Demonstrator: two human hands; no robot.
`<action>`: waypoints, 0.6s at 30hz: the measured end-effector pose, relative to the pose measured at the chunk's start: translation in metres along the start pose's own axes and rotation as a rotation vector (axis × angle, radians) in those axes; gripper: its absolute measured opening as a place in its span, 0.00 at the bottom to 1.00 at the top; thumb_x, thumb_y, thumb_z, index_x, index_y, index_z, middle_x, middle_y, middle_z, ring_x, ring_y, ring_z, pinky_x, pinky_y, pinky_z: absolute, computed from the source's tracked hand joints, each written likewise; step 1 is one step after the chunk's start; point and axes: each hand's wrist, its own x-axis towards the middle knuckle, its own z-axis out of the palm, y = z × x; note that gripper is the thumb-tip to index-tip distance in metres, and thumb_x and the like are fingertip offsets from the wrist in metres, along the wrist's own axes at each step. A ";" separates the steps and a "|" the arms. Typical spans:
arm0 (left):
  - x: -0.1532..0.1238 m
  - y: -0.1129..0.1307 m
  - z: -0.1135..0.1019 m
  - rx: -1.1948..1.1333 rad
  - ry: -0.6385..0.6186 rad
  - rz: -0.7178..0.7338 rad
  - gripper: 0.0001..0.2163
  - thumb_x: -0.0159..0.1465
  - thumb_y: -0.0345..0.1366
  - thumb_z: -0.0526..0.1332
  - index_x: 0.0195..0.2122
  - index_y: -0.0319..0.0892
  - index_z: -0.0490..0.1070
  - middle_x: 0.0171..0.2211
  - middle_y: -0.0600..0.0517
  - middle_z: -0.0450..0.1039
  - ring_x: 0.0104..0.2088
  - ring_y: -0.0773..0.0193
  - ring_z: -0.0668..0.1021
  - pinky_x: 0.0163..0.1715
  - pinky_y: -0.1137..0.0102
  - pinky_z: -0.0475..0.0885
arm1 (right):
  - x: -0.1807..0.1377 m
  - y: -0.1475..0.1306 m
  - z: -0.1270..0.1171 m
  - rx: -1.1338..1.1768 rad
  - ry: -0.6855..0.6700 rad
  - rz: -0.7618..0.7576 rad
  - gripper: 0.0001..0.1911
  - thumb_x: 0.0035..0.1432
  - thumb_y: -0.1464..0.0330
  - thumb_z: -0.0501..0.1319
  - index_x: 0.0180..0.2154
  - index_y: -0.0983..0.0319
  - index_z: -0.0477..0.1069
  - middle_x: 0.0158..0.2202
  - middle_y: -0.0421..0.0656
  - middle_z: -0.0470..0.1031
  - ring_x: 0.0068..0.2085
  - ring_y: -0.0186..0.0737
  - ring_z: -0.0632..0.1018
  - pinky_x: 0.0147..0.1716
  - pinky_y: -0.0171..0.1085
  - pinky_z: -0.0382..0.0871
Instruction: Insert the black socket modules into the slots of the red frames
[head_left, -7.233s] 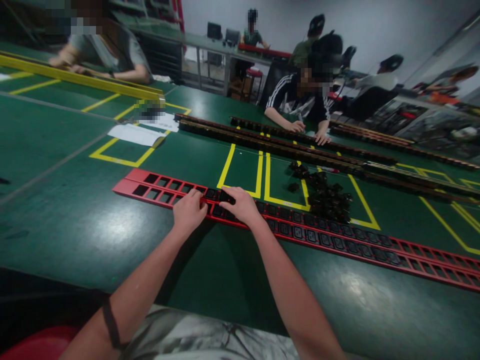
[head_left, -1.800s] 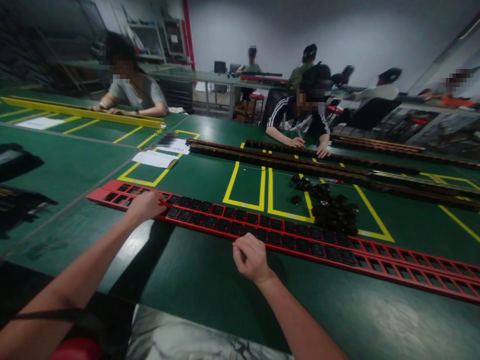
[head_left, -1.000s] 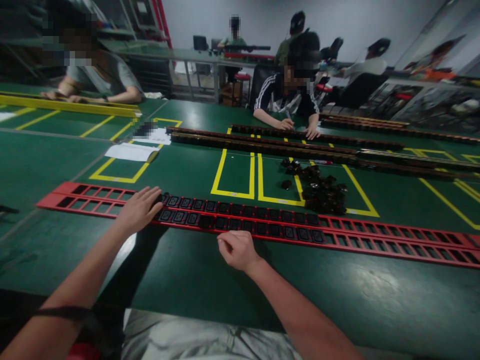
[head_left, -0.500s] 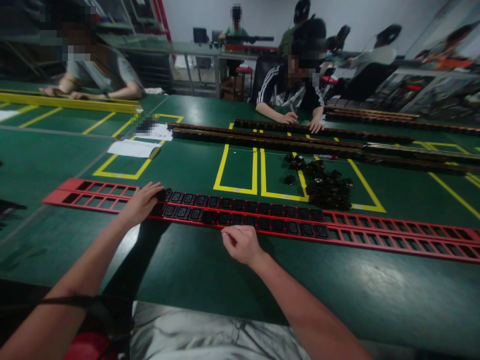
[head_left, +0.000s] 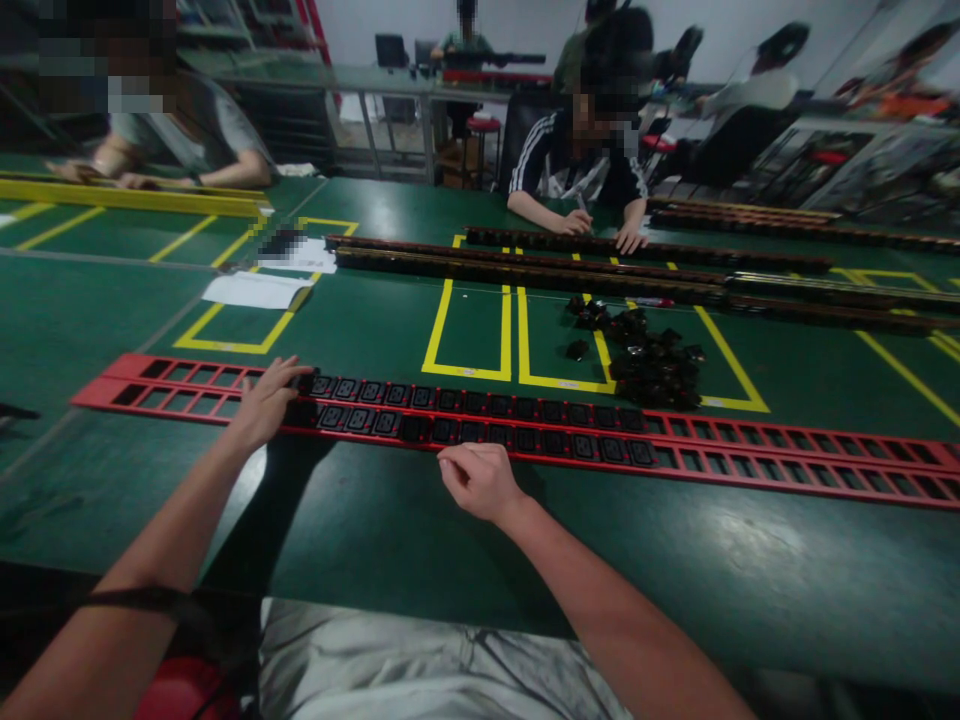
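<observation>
Two long red slotted strips (head_left: 750, 462) lie side by side across the green table (head_left: 420, 530). Black sockets (head_left: 465, 418) fill their middle slots; the slots at both ends are bare. My left hand (head_left: 262, 400) lies flat on the strips at the left end of the filled stretch, fingers stretched out. My right hand (head_left: 476, 480) is curled into a loose fist at the near edge of the front strip, thumb and fingers pressed together; what they hold, if anything, is hidden.
A heap of loose black sockets (head_left: 645, 355) lies beyond the strips on yellow floor-tape lines. Dark long strips (head_left: 525, 270) run across the far side, where a person in a striped jacket (head_left: 577, 170) works. Papers (head_left: 255, 290) lie at left. Another person (head_left: 180, 140) sits at a yellow strip.
The red strips have slid leftward under my hands since 1.8 s ago. My left hand flattened from a grip. My right hand left the strip top and rests fisted at its near edge.
</observation>
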 end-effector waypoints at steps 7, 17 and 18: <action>-0.005 0.008 0.003 0.132 -0.032 0.012 0.26 0.73 0.47 0.40 0.68 0.42 0.58 0.74 0.43 0.45 0.73 0.43 0.49 0.64 0.31 0.41 | -0.001 0.000 0.000 -0.017 0.002 -0.001 0.08 0.64 0.72 0.57 0.35 0.63 0.75 0.26 0.41 0.79 0.24 0.33 0.77 0.28 0.32 0.70; -0.030 0.086 0.002 0.165 0.098 0.339 0.27 0.74 0.46 0.40 0.70 0.40 0.54 0.73 0.42 0.46 0.73 0.47 0.47 0.68 0.38 0.42 | -0.001 0.000 0.001 -0.016 -0.016 0.018 0.08 0.64 0.72 0.57 0.35 0.62 0.74 0.27 0.41 0.80 0.25 0.34 0.78 0.29 0.32 0.71; -0.034 0.102 0.007 0.130 0.050 0.452 0.27 0.74 0.45 0.41 0.71 0.41 0.53 0.73 0.43 0.47 0.73 0.51 0.48 0.69 0.43 0.44 | -0.001 0.000 0.001 -0.018 -0.020 0.022 0.08 0.64 0.72 0.57 0.35 0.62 0.74 0.28 0.42 0.80 0.26 0.34 0.79 0.30 0.33 0.71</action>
